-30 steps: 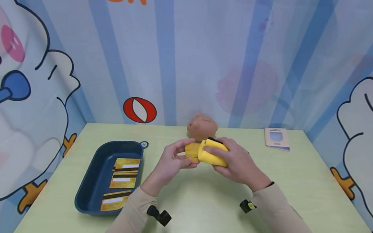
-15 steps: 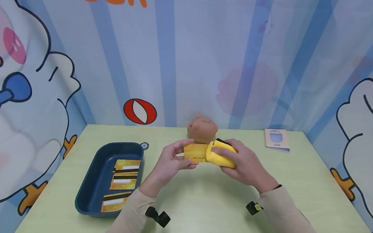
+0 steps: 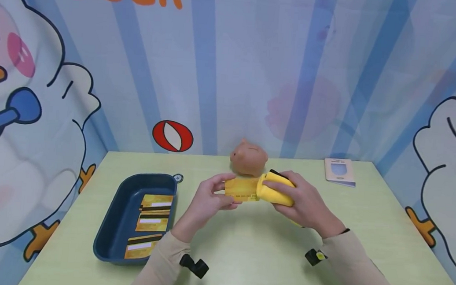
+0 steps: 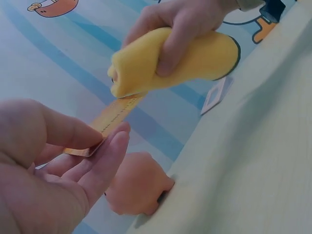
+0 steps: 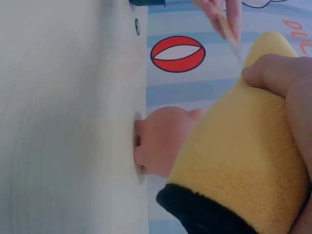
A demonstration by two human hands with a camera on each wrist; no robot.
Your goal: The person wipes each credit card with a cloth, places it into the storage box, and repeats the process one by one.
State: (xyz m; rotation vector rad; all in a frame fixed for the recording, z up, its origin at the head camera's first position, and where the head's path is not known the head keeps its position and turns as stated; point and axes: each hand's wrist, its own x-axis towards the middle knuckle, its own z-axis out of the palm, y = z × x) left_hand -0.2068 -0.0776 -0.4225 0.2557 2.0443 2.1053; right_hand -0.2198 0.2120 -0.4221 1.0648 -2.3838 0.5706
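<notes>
My left hand (image 3: 210, 196) pinches the left end of a gold bank card (image 3: 242, 189) between thumb and fingers, held above the table. My right hand (image 3: 305, 205) grips a soft yellow plush pouch (image 3: 276, 190) with black trim. Its narrow end sits at the card's right end, overlapping it in the head view. In the left wrist view the card (image 4: 117, 114) slants up to the pouch's puckered mouth (image 4: 115, 83). The right wrist view shows the pouch's fuzzy side (image 5: 239, 146) and black edge (image 5: 209, 212), while the card is seen nearly edge-on.
A dark blue tray (image 3: 107, 222) with several gold cards (image 3: 152, 221) lies on the left of the table (image 3: 239, 267). A small round disc (image 3: 178, 178) is at its corner. Behind the hands stands a pink piggy bank (image 3: 249, 158); a pink booklet (image 3: 339, 170) lies back right.
My right hand with the yellow pouch has moved to the right, away from my left hand. More of the gold card now shows between them. The left hand stays nearly in place.
</notes>
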